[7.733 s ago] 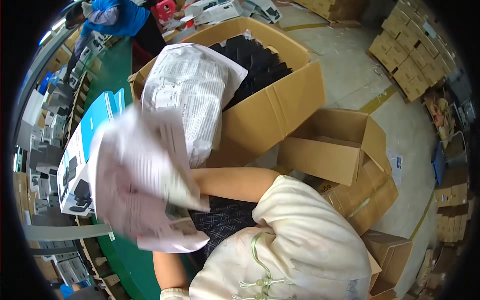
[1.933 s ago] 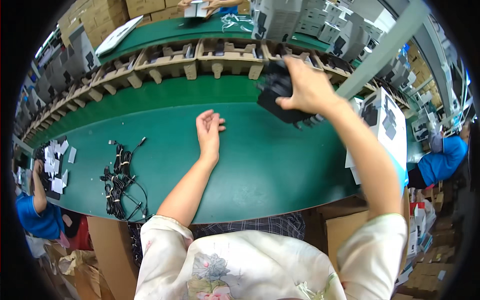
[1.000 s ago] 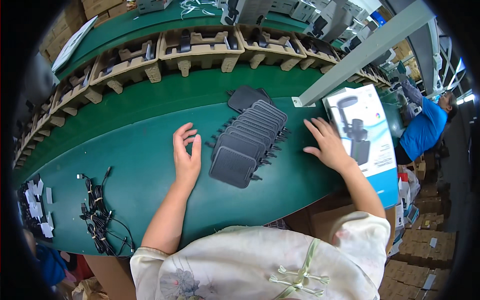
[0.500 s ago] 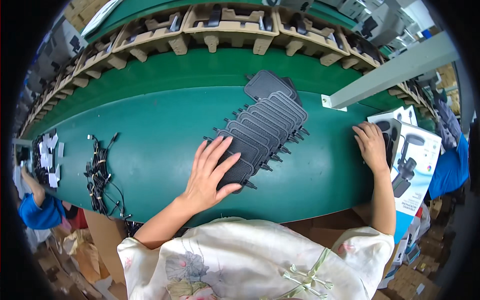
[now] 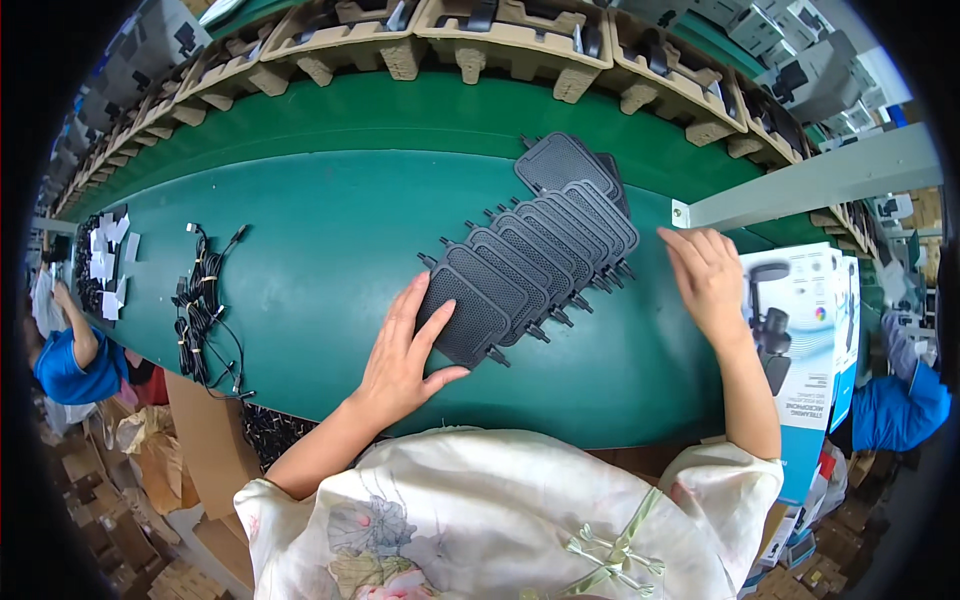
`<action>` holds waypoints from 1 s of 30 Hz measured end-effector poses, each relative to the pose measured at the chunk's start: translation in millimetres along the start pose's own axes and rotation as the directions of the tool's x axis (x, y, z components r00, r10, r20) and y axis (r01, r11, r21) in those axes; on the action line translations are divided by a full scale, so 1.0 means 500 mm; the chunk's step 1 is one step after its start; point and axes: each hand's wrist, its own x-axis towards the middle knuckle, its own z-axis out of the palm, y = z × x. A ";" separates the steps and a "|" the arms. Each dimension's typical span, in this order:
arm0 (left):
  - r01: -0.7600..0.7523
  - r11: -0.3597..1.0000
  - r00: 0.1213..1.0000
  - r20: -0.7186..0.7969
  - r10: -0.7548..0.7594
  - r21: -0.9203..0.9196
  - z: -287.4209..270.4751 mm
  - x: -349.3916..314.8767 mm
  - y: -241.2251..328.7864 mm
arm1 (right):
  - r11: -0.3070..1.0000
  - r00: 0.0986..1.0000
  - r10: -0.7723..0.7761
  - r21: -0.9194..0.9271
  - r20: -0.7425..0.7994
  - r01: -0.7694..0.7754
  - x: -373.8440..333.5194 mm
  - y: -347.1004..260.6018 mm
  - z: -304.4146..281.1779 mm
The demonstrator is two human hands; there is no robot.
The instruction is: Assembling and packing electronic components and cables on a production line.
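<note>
A fanned row of several dark grey mesh panels [image 5: 535, 250], rounded rectangles with small pegs at their edges, lies slanting across the green table. My left hand [image 5: 400, 355] rests at the near left end of the row, fingers spread, fingertips touching the edge of the nearest panel [image 5: 465, 315]. At the far end, one panel [image 5: 567, 165] sits turned at a different angle from the others. My right hand [image 5: 712, 280] is raised beside the microphone box [image 5: 795, 340], thumb apart from loosely bent fingers, with nothing seen in it. The box is white and blue with a microphone picture.
Bundled black cables [image 5: 203, 310] lie on the left of the green table [image 5: 310, 240]. White slips [image 5: 107, 250] are further left. Moulded cardboard trays [image 5: 515, 45] line the back. A grey metal post [image 5: 820, 175] slants at the right. Blue-sleeved people [image 5: 75, 350] are at both sides.
My right hand has moved left, away from the boxes, and a microphone box now stands nearer the table edge. My left hand stays at the near panel, and the view has shifted.
</note>
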 end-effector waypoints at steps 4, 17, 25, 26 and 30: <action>0.010 1.000 0.997 -0.073 -0.008 0.027 0.017 -0.002 -0.034 | 0.988 0.992 0.027 0.156 -0.125 -0.008 0.094 -0.049 0.040; 0.002 1.000 0.990 -0.141 -0.001 0.010 -0.006 0.058 -0.022 | 0.952 0.997 0.015 0.303 0.077 -0.038 0.118 -0.307 0.089; 0.173 0.837 0.968 -0.069 -0.242 -0.519 -0.020 0.070 -0.026 | 0.624 0.920 0.199 0.680 0.337 -0.384 0.121 -0.293 0.067; 0.238 0.721 0.952 0.009 -0.306 -0.650 -0.025 0.075 -0.023 | 0.575 0.940 0.195 0.743 0.282 -0.342 0.123 -0.291 0.057; -0.303 0.880 0.937 -0.283 0.206 -0.365 -0.054 0.093 -0.060 | 0.261 0.958 -0.184 0.950 0.221 -0.169 0.155 -0.300 -0.030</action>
